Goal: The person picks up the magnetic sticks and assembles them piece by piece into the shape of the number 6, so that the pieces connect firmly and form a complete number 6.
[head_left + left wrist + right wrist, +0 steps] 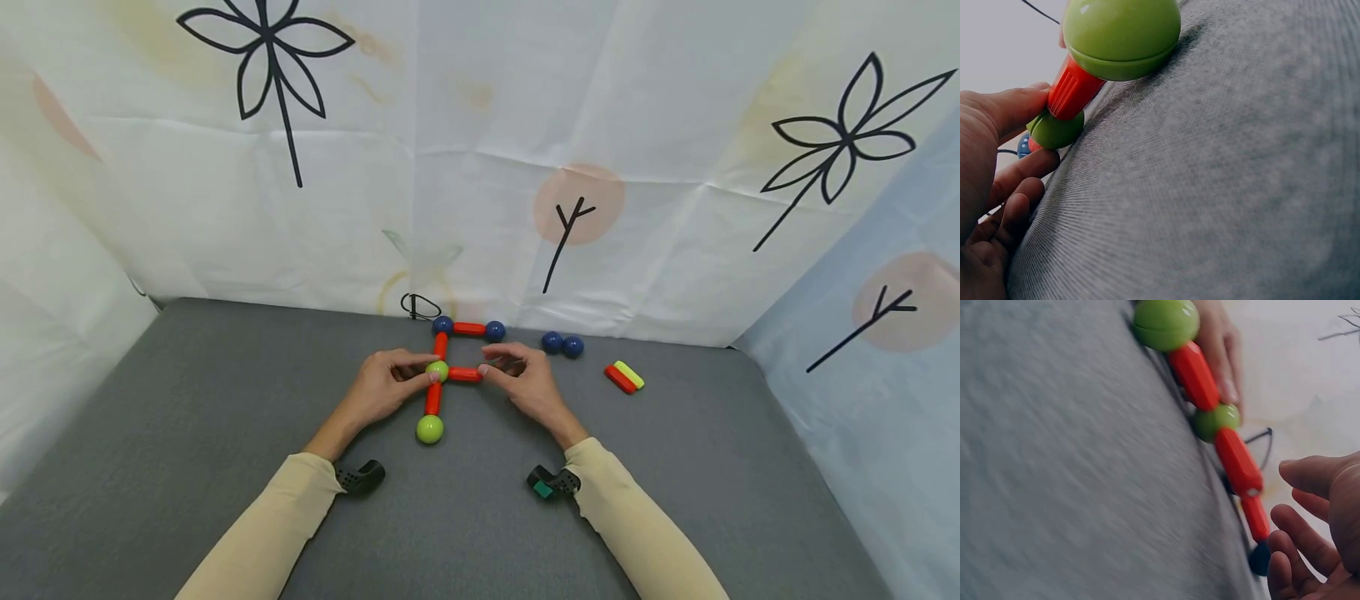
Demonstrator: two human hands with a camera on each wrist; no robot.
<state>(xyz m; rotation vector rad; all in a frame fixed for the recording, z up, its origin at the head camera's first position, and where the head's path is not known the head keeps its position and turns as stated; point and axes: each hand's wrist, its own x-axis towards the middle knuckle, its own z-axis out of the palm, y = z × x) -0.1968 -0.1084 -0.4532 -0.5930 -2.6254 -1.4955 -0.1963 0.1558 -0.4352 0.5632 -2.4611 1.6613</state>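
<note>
My left hand pinches a green ball between thumb and fingers. From that ball, one red rod runs down to a larger-looking green ball. A second red rod leads up to a blue ball, which joins through a top red rod to another blue ball. The third, a side red rod, points right with a bare end. Beside that end is my right hand, its fingers loosely bent and holding nothing; the right wrist view shows a gap between them.
Two loose blue balls lie side by side to the right of the joined pieces. Farther right, a loose red rod rests against a yellow rod. A patterned white cloth rises behind the grey table.
</note>
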